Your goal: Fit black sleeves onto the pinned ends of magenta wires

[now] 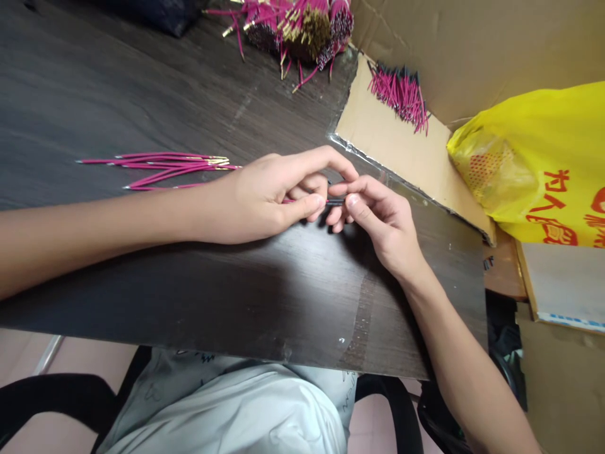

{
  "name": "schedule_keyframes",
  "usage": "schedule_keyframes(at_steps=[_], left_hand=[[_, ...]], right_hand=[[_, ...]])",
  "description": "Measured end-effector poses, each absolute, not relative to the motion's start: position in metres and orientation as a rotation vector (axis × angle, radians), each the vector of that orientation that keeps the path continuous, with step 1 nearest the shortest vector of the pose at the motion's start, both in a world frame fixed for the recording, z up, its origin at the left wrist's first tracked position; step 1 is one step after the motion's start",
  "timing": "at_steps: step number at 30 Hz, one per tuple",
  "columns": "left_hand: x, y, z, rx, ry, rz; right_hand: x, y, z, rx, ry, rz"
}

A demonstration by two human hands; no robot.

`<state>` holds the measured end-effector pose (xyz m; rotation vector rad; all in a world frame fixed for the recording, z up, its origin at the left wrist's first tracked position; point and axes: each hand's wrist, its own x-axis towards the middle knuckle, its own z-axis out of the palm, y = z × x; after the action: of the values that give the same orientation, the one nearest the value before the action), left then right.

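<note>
My left hand point(274, 195) is closed, pinching a thin pink wire between thumb and fingers; most of the wire is hidden by the hand. Just to the right, my right hand point(385, 221) pinches a short black tube-like piece point(336, 202) that lines up with the wire's end. Whether the wire sits inside the black piece I cannot tell. Both hands are close together above the dark table point(227, 290). Beside my left forearm lie several loose pink wires point(165, 162) with gold-coloured ends toward the hand.
Thick bundles of pink wires point(302, 28) stand at the table's far side. On a cardboard sheet point(378, 142) at the right rests a pile of pink wires with black ends point(401, 94). A yellow plastic bag point(534, 145) with red print sits beyond it.
</note>
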<state>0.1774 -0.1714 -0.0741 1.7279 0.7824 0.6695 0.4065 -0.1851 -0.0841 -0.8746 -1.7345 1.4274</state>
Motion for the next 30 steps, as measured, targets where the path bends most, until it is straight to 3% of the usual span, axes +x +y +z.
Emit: schedule_keyframes(at_steps=[30], left_hand=[[0.1785,-0.1693,-0.0758,1.885,0.804,0.714]], right_hand=[[0.3967,-0.1869,-0.0916,-0.98,-1.573,1.387]])
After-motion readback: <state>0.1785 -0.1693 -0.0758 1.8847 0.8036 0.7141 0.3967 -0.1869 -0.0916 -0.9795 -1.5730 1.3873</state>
